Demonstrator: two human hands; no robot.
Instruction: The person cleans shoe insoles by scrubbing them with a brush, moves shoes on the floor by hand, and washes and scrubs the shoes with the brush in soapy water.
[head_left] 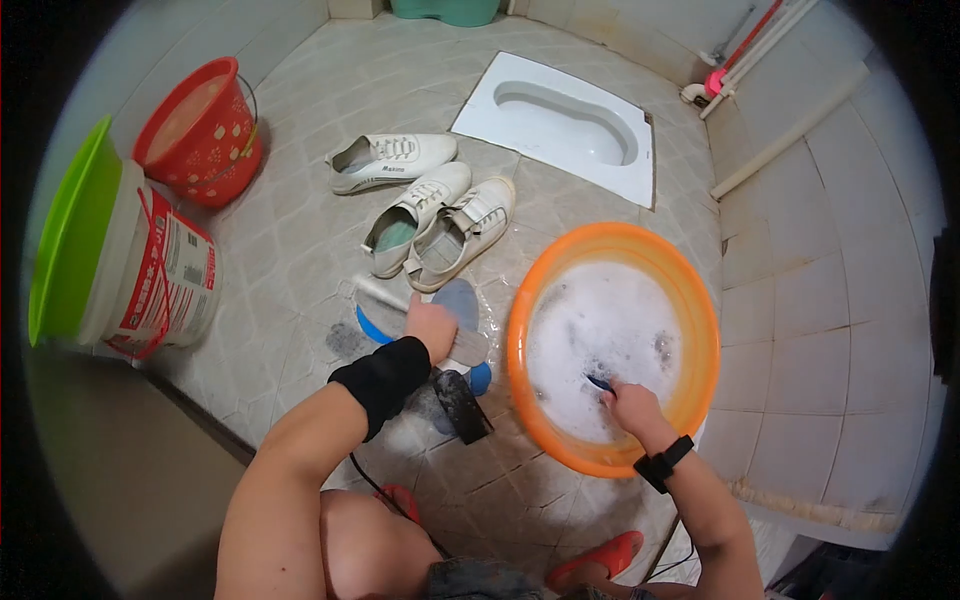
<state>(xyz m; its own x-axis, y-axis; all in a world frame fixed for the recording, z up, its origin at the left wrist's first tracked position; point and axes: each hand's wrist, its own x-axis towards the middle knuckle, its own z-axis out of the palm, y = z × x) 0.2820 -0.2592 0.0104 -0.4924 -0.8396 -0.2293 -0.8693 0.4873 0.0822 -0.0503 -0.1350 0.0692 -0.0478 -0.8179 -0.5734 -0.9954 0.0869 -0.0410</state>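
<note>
My left hand (430, 328), with a black band on its wrist, is closed over a pale long-handled thing (380, 293) low above the floor. Its greyish wide end (470, 348) shows past my fingers; I cannot tell for certain what it is. Beneath and around it lie grey-and-blue insole-like pieces (456, 303). A wet black piece (462, 406) rests just nearer to me. My right hand (632, 408), wearing a dark watch, grips a dark blue thing (599, 383) at the foam's surface, inside the orange basin (517, 350). Suds (605, 310) hide whatever lies below.
Three white shoes (395, 160) stand beyond my left hand. A squat toilet (530, 125) is set in the floor behind the basin. At left are a red bucket (215, 145), a white-and-red pail (175, 270) and a green basin (70, 240). A tiled wall (800, 350) bounds the right.
</note>
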